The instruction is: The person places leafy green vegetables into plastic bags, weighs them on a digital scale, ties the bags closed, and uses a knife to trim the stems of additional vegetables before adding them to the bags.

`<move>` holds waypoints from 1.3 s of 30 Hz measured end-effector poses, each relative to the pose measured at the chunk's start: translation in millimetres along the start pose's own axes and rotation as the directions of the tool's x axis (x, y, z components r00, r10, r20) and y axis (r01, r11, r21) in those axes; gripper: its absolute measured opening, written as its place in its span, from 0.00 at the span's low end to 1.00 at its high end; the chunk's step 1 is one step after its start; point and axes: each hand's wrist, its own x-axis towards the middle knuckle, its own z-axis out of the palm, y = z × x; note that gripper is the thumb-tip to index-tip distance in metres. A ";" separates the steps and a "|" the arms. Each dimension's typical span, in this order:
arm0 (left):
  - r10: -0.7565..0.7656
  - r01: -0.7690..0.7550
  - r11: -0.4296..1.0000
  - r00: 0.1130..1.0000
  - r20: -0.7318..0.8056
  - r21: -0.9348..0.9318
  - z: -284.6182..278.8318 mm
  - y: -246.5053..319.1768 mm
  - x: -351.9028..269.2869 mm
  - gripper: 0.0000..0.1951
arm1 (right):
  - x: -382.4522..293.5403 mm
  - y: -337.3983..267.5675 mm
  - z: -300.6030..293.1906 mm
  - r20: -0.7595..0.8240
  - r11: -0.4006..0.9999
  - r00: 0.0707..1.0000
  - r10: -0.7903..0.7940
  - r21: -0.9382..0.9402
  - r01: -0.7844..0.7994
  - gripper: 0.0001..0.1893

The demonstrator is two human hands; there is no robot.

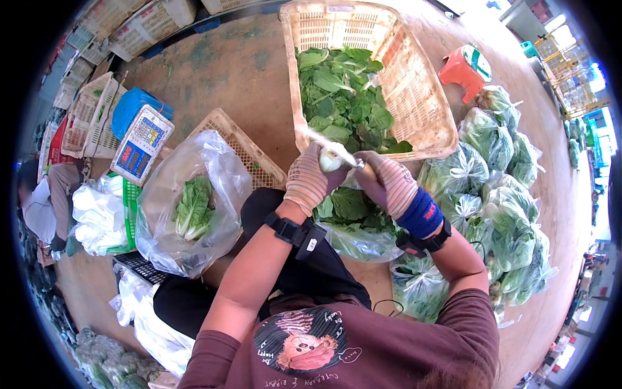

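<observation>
My left hand [307, 180], in a striped knit work glove, grips a leafy green vegetable with its pale stem end [330, 160] facing up. A knife [335, 148] is held by its wooden handle in my right hand [388, 184], gloved the same way. The bright blade lies across the stem end; whether it cuts in cannot be told. Beneath my hands, dark green leaves [352, 204] show above a clear plastic bag [364, 243]. Just beyond, a large plastic crate [418, 92] holds loose green leaves [335, 97].
At left, an open clear bag [223, 165] holds lettuce [194, 206], near a digital scale [142, 145] and a green basket [130, 209]. Tied bags of greens [505, 233] are piled at right, below a red stool [464, 70]. Another person [43, 204] sits at far left.
</observation>
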 end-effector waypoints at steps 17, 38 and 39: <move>-0.007 0.007 0.987 1.000 0.000 0.160 4.0 10.0 2.0 0.25 | 11.5 2.8 8.8 -0.013 0.748 0.976 -0.215 -0.645 0.156 0.15; 0.085 -0.097 0.975 0.994 -0.071 -0.198 2.0 13.0 -2.8 0.25 | 6.1 188.0 -76.6 -0.490 0.583 0.640 0.592 -0.287 -0.760 0.15; 0.087 -0.100 0.975 0.994 -0.070 -0.198 4.1 12.7 -2.0 0.25 | 7.8 201.2 -81.6 -0.492 0.583 0.639 0.592 -0.285 -0.760 0.15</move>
